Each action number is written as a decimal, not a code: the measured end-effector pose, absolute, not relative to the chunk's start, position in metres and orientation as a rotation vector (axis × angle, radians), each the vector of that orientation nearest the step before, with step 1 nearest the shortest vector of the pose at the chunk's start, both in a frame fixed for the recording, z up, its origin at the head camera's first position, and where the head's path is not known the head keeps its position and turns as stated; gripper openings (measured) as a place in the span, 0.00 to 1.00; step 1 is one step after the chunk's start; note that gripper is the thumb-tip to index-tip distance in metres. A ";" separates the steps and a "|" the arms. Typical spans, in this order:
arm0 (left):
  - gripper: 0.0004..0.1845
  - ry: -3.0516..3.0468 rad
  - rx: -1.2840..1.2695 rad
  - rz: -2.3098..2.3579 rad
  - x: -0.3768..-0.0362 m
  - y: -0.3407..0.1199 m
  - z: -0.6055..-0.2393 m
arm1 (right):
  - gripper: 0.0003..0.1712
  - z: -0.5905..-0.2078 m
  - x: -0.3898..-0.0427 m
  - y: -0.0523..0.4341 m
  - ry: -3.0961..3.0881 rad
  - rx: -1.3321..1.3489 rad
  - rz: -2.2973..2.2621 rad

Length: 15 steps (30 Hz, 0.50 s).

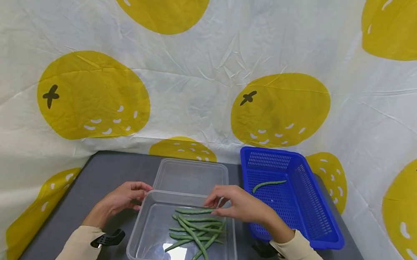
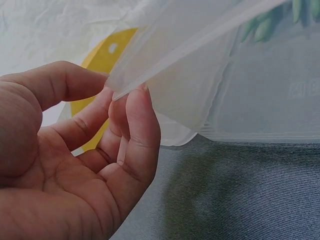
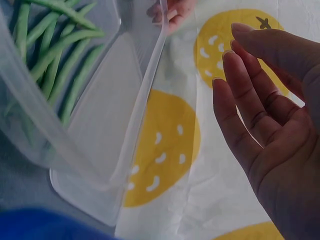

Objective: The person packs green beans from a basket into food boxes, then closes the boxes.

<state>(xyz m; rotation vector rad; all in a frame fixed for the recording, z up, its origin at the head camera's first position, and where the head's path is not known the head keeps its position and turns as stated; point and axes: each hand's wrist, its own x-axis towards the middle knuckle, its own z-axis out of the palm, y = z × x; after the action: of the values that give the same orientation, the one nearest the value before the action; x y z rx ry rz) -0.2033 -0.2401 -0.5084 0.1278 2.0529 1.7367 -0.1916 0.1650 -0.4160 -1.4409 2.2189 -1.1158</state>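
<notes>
A white cloth [image 1: 213, 84] printed with big yellow fruit hangs behind and beside my grey table [image 1: 114, 171]. On the table's right side sits a blue basket [image 1: 316, 224], one green bean [image 1: 268, 184] lying on its mesh floor. In front of me stands a clear tub [image 1: 145, 233] holding a loose heap of beans [image 1: 196, 231], and a second clear tray [image 1: 190, 176] lies just behind it, touching its far rim (lid or box, I cannot tell). My left hand [image 1: 126, 197] is at the tub's far left corner; the wrist view shows my fingertips [image 2: 137, 107] and thumb curled around the rim's corner, pinching the thin plastic edge. My right hand [image 1: 240, 204] hovers over the tub's far right side, above the topmost bean of the heap. From the head view it seems to touch that bean, but the wrist view shows my fingers [image 3: 240, 115] straight, slightly apart and holding nothing. Cream sleeves [image 1: 305, 256] cover both forearms, each with a black wrist mount [image 1: 107, 238] strapped on
</notes>
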 end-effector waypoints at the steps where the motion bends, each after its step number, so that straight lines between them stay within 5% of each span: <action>1: 0.21 2.052 0.127 1.738 -0.203 -0.240 -0.509 | 0.15 -0.416 -0.192 0.168 2.223 -1.425 -1.118; 15: 0.22 2.053 0.115 1.719 -0.203 -0.242 -0.510 | 0.15 -0.411 -0.201 0.200 2.342 -1.242 -1.107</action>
<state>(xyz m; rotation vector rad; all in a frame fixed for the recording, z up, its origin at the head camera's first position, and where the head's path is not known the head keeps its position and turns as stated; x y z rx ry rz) -0.2030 -0.2419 -0.5104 0.1154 2.0527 1.7190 -0.2009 0.1997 -0.4114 -1.2425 2.3416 -1.1068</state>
